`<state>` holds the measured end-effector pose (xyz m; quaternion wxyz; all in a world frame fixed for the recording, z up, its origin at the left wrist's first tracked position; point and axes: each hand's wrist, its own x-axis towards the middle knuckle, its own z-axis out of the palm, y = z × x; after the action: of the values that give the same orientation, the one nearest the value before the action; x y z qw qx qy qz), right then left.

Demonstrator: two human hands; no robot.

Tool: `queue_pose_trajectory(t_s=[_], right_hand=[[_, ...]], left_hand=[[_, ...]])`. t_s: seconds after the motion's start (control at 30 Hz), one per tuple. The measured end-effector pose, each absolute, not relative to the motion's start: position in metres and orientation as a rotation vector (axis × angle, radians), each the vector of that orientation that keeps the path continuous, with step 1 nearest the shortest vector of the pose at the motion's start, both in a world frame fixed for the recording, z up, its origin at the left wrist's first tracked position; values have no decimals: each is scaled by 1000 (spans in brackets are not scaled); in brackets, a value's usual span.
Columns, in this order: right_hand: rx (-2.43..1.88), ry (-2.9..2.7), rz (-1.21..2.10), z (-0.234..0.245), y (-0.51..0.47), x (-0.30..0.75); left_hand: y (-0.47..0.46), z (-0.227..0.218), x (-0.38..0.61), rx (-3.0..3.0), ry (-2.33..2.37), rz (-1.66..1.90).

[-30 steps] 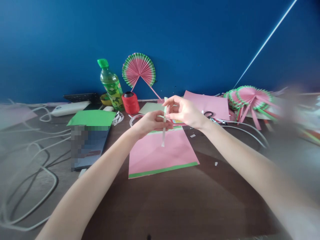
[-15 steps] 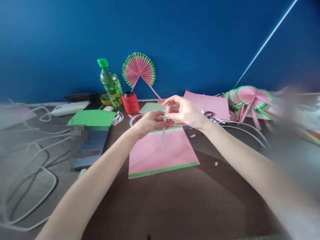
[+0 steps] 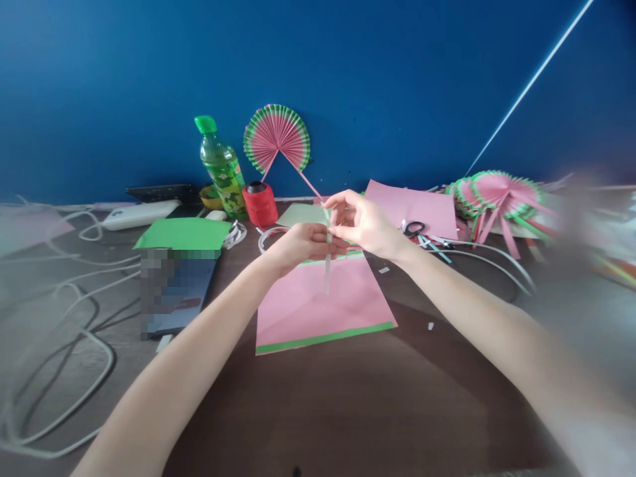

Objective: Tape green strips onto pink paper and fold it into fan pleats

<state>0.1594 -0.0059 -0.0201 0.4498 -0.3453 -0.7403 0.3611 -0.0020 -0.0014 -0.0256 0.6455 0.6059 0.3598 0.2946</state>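
The grip of both hands is pinched on one thing: the left hand (image 3: 298,244) and the right hand (image 3: 368,225) meet fingertip to fingertip around a narrow pale paper strip (image 3: 326,275), held upright in the air above the middle of the bench (image 3: 348,411). A second ago the strip's top end stood clear above the right fingers. Now hardly any of it shows there and the strip looks thinner, while the lower end hangs at much the same height. It seems to be getting drawn down or turned edge-on between the fingers. The right hand has also shifted slightly left, closer to the other.

Under the strip lies a pink sheet (image 3: 318,305) with green edging. Beyond it to the right are scissors (image 3: 412,228) and a pile of pleated fans (image 3: 497,192). To the far left stand a red spool (image 3: 259,204), a green-capped bottle (image 3: 221,169) and a paper fan (image 3: 277,138) against the blue wall.

The bottle's label is a green pattern with no words I can read. The dark device (image 3: 173,291) on the left is partly pixelated, so nothing reads there either.
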Motion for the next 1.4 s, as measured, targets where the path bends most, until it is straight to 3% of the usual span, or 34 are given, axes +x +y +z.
queue_pose_trajectory(t_s=[0.57,1.4], right_hand=[[-940,-1893,617,-22,-8,157],[-998,-1915,548,-25,-4,159]], left_hand=[[-3,-26,0,1332,793,709],[-2,-26,-2,1429,713,726]])
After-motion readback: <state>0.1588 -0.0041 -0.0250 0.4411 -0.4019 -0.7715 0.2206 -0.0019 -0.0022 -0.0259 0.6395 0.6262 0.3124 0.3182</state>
